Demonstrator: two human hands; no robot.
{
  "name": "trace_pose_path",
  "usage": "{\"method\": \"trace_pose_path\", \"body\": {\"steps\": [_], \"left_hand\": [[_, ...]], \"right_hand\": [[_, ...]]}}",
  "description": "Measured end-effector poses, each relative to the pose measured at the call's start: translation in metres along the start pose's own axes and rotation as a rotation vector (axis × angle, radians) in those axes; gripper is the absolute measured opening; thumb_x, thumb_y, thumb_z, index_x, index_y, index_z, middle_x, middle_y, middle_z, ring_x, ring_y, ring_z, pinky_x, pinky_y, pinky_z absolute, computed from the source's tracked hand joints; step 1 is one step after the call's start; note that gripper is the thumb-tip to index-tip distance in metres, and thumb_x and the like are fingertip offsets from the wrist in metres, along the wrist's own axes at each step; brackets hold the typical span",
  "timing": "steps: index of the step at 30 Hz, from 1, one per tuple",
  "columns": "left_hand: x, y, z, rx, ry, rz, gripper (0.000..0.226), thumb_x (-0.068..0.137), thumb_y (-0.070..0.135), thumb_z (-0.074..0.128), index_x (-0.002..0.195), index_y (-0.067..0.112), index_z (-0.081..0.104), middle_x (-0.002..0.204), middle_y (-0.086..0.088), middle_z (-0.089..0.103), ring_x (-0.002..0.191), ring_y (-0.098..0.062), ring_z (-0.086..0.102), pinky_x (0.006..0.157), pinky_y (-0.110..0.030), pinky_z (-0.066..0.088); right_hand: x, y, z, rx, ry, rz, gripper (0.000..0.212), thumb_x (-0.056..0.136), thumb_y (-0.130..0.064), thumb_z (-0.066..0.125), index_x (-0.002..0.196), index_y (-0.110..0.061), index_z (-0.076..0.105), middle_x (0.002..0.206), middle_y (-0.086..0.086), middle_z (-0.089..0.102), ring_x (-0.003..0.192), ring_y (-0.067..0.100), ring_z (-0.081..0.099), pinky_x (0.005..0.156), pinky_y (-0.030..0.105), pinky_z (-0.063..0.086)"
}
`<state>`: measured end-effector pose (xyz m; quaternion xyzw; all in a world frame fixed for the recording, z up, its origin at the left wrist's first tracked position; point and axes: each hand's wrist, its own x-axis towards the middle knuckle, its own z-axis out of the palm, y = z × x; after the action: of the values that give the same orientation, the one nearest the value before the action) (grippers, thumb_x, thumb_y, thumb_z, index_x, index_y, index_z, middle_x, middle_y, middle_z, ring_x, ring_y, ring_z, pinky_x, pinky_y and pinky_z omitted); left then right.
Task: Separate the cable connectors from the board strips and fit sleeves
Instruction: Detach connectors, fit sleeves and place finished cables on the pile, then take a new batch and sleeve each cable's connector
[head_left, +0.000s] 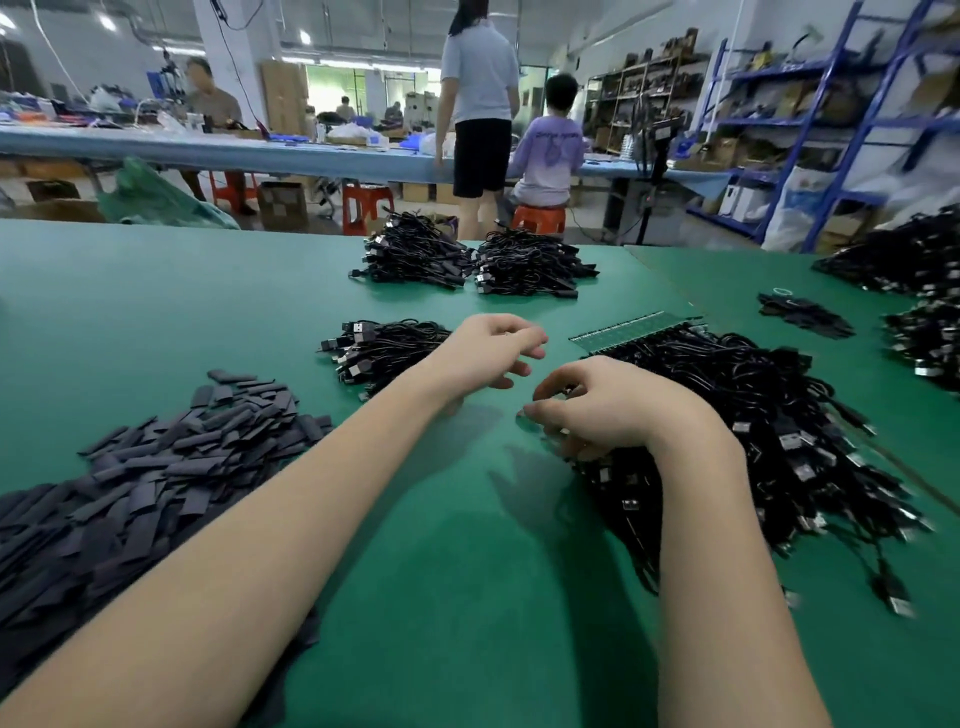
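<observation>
- A green table is filling the lower frame.
- Blue shelving is standing at upper right.
- Ceiling lights are glowing upper left.
- Orange stools are sitting mid-frame.

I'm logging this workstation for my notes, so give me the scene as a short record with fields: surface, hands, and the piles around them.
surface: green table mat
left hand: raised over the mat, fingers loosely curled, nothing visibly held
right hand: fingers curled at the edge of the big cable pile; what it holds is blurred
board strip: green, at the far edge of that pile
sleeves: dark flat pieces heaped at left
sorted cables: bundle beyond the left hand, two more heaps farther back
</observation>
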<state>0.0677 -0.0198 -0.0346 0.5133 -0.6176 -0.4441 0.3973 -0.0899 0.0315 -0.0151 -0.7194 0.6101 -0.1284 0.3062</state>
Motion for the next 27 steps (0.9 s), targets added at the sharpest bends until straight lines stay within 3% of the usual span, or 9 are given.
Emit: {"method": "trace_pose_path", "body": {"steps": [2,4,8,12,21,25,27], "left_hand": [[0.011,0.015,0.016,0.055,-0.063,-0.038,0.026,0.101,0.037,0.055,0.113,0.017,0.067,0.109,0.003,0.072,0.083,-0.011,0.064,0.071,-0.024,0.052],[0.022,0.025,0.032,0.073,-0.087,-0.084,0.031,0.1,0.039,0.054,0.116,0.014,0.065,0.109,0.001,0.069,0.083,-0.014,0.062,0.07,-0.025,0.051],[0.035,0.037,0.05,-0.033,-0.002,-0.178,0.039,0.095,0.039,0.064,0.122,0.011,0.062,0.103,-0.003,0.063,0.074,-0.012,0.057,0.065,-0.026,0.05],[0.04,0.037,0.055,-0.074,-0.002,-0.187,0.024,0.093,0.033,0.069,0.104,0.012,0.065,0.086,0.001,0.059,0.073,-0.014,0.053,0.074,-0.031,0.047],[0.035,0.043,0.032,-0.295,0.042,-0.04,0.015,0.092,0.03,0.072,0.08,0.021,0.069,0.074,0.007,0.062,0.074,-0.012,0.048,0.062,-0.026,0.037],[0.025,0.05,0.005,-0.271,0.078,0.024,0.013,0.092,0.032,0.072,0.089,0.02,0.075,0.07,0.012,0.07,0.081,-0.013,0.055,0.074,-0.029,0.044],[0.017,0.048,-0.01,-0.268,0.111,0.049,0.014,0.092,0.033,0.071,0.093,0.02,0.076,0.071,0.012,0.071,0.081,-0.012,0.056,0.074,-0.029,0.044]], "right_hand": [[-0.007,0.007,-0.011,0.079,0.06,-0.001,0.015,0.098,-0.033,0.066,0.105,-0.02,0.069,0.089,0.007,0.078,0.076,0.023,0.078,0.078,0.041,0.064],[-0.011,0.014,-0.016,0.18,0.108,0.006,0.014,0.098,-0.03,0.067,0.101,-0.017,0.069,0.084,0.006,0.078,0.072,0.02,0.077,0.065,0.032,0.063],[-0.015,0.023,-0.019,0.211,0.164,0.014,0.018,0.098,-0.031,0.067,0.095,-0.014,0.069,0.075,0.001,0.077,0.066,0.014,0.075,0.049,0.019,0.051],[-0.016,0.025,-0.02,0.238,0.136,0.02,0.02,0.098,-0.032,0.067,0.093,-0.012,0.068,0.073,0.001,0.076,0.064,0.015,0.075,0.047,0.018,0.049],[-0.026,0.018,-0.026,0.313,0.216,-0.069,0.023,0.097,-0.036,0.068,0.095,-0.014,0.071,0.072,-0.002,0.077,0.059,0.013,0.073,0.042,0.015,0.043],[-0.029,0.013,-0.028,0.317,0.275,-0.102,0.022,0.096,-0.04,0.067,0.089,-0.02,0.073,0.073,-0.005,0.077,0.058,0.01,0.072,0.043,0.016,0.042],[-0.029,0.008,-0.027,0.288,0.306,-0.12,0.024,0.094,-0.043,0.068,0.084,-0.022,0.072,0.072,-0.008,0.076,0.057,0.007,0.069,0.055,0.021,0.043]]}}
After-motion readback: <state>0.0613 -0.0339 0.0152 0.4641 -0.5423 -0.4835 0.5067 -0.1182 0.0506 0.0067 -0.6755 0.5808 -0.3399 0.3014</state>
